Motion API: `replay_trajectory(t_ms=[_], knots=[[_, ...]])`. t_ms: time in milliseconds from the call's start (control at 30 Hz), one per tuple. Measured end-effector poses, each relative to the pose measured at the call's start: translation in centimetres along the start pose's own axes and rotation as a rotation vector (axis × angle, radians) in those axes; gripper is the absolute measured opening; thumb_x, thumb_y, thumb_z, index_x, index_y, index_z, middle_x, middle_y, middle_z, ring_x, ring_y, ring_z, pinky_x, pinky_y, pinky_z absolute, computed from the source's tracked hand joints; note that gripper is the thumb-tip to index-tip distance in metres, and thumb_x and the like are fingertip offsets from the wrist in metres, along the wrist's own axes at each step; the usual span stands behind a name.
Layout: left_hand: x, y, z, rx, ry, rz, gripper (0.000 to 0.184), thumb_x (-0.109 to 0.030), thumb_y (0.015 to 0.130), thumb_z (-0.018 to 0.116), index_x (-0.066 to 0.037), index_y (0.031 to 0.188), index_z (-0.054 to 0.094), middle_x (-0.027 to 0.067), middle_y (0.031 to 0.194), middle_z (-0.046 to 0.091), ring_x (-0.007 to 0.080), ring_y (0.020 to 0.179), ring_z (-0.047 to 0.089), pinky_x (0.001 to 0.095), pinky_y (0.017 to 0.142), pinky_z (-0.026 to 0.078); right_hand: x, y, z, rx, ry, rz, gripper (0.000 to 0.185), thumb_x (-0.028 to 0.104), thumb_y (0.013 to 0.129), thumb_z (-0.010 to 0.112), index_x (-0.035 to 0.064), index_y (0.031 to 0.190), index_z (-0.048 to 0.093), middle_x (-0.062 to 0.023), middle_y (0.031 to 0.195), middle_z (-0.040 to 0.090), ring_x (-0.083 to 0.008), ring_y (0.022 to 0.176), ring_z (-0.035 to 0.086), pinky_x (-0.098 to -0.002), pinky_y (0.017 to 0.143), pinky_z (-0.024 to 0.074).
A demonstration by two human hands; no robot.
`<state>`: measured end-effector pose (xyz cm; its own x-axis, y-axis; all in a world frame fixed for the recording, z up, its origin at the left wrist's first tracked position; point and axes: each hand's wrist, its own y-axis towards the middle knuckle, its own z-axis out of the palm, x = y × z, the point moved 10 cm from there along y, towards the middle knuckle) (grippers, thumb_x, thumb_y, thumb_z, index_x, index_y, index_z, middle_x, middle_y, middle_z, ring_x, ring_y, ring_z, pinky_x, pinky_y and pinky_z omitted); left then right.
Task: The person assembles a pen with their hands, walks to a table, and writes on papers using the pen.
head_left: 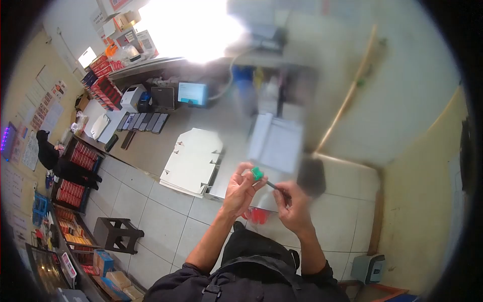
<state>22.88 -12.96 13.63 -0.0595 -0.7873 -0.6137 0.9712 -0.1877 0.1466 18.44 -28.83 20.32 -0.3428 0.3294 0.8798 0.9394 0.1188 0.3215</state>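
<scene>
Your left hand pinches the green piece, right of the white card stack; your right hand, fingers curled, grips the dark rod, farther right of that stack; steady wrists, light grip

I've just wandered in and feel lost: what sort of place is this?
Probably a phone shop or its workroom: a row of phone-like devices lies on the counter, near a small lit screen, and red boxes stand stacked nearby.
</scene>
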Motion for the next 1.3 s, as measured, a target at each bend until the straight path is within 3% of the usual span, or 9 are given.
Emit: replay_trajectory(t_ms=[300, 400, 500, 600, 733, 933, 1067, 1233, 1300], knots=[[4.1, -2.1, 3.1, -0.03, 0.001, -0.054, 0.02, -0.022, 0.109, 0.064, -0.012, 0.124, 0.056, 0.0078, 0.118, 0.065, 0.0248, 0.116, 0.069, 0.0354, 0.097, 0.059, 0.4, -4.0, -4.4, -0.07, -0.084, -0.035, 0.013, 0.004, 0.099, 0.07, 0.0025, 0.111, 0.065, -0.0121, 0.095, 0.067, -0.0215, 0.073, 0.07, -0.0337, 0.062, 0.0553], [3.2, -2.3, 4.7, 0.009, 0.244, -0.028, 0.021, -0.015, 0.108, 0.064, -0.008, 0.127, 0.058, 0.009, 0.122, 0.064, 0.0267, 0.123, 0.068, 0.0356, 0.096, 0.06, -0.4, -4.9, -6.1, -0.111, -0.085, -0.014, 0.012, 0.004, 0.099, 0.07, 0.0028, 0.11, 0.066, -0.0108, 0.093, 0.065, -0.02, 0.073, 0.069, -0.0322, 0.061, 0.0543], [3.1, -3.1, 5.8, 0.083, 0.468, -0.124, 0.033, -0.008, 0.106, 0.065, -0.003, 0.138, 0.057, 0.012, 0.126, 0.065, 0.0275, 0.125, 0.067, 0.0365, 0.099, 0.06, -0.4, -5.6, -8.0, -0.177, -0.121, -0.03, 0.013, 0.004, 0.098, 0.071, 0.0037, 0.11, 0.066, -0.0088, 0.092, 0.064, -0.0188, 0.07, 0.067, -0.0313, 0.061, 0.0535], [2.3, -3.2, 8.4, 0.236, 0.725, 0.04, 0.062, -0.003, 0.104, 0.066, 0.001, 0.158, 0.037, 0.0187, 0.132, 0.069, 0.0226, 0.119, 0.07, 0.0338, 0.101, 0.058, 0.2, -6.0, -9.2, -0.138, -0.173, -0.084, 0.013, 0.004, 0.096, 0.074, 0.0055, 0.108, 0.069, -0.0071, 0.093, 0.066, -0.0181, 0.07, 0.066, -0.0319, 0.059, 0.0523], [3.2, -3.6, 9.1, 0.295, 0.782, -0.025, 0.064, -0.003, 0.104, 0.066, 0.0, 0.159, 0.034, 0.0202, 0.135, 0.069, 0.0208, 0.119, 0.07, 0.0322, 0.1, 0.058, 1.5, -5.8, -10.4, -0.127, -0.245, -0.194, 0.017, 0.003, 0.092, 0.077, 0.0068, 0.107, 0.069, -0.0072, 0.094, 0.067, -0.0207, 0.072, 0.066, -0.0352, 0.061, 0.0528], [4.5, -4.3, 10.3, 0.322, 0.938, -0.182, 0.053, 0.0, 0.101, 0.07, 0.002, 0.149, 0.048, 0.0188, 0.133, 0.072, 0.0202, 0.116, 0.072, 0.0328, 0.099, 0.06, 3.7, -6.7, -10.5, -0.072, -0.569, -0.525, 0.022, 0.004, 0.088, 0.079, 0.0087, 0.108, 0.07, -0.0051, 0.096, 0.067, -0.0231, 0.08, 0.066, -0.0376, 0.068, 0.0514], [4.0, -4.9, 12.2, 0.398, 1.055, 0.004, 0.038, 0.002, 0.093, 0.077, -0.001, 0.129, 0.066, 0.0167, 0.13, 0.074, 0.0201, 0.111, 0.073, 0.0337, 0.094, 0.062, 4.5, -7.9, -10.3, -0.12, -0.639, -0.66, 0.017, 0.005, 0.091, 0.078, 0.0071, 0.106, 0.069, -0.0052, 0.094, 0.066, -0.0217, 0.079, 0.064, -0.0352, 0.066, 0.0477], [2.7, -5.6, 14.6, 0.434, 1.149, 0.21, 0.032, 0.002, 0.086, 0.082, -0.004, 0.116, 0.074, 0.0117, 0.119, 0.079, 0.0224, 0.105, 0.075, 0.0349, 0.09, 0.062, 3.6, -9.2, -9.8, -0.105, -0.571, -0.538, 0.012, 0.01, 0.095, 0.076, 0.0063, 0.103, 0.068, -0.0065, 0.086, 0.065, -0.0256, 0.072, 0.065, -0.0379, 0.065, 0.0475], [3.0, -5.7, 14.7, 0.444, 1.201, 0.175, 0.031, 0.001, 0.084, 0.083, -0.004, 0.114, 0.075, 0.0088, 0.112, 0.08, 0.0233, 0.102, 0.076, 0.0363, 0.088, 0.062, 0.1, -8.7, -9.1, 0.071, -0.3, -0.111, 0.012, 0.012, 0.096, 0.076, 0.0053, 0.101, 0.067, -0.009, 0.082, 0.065, -0.0311, 0.069, 0.066, -0.0405, 0.061, 0.0482]])
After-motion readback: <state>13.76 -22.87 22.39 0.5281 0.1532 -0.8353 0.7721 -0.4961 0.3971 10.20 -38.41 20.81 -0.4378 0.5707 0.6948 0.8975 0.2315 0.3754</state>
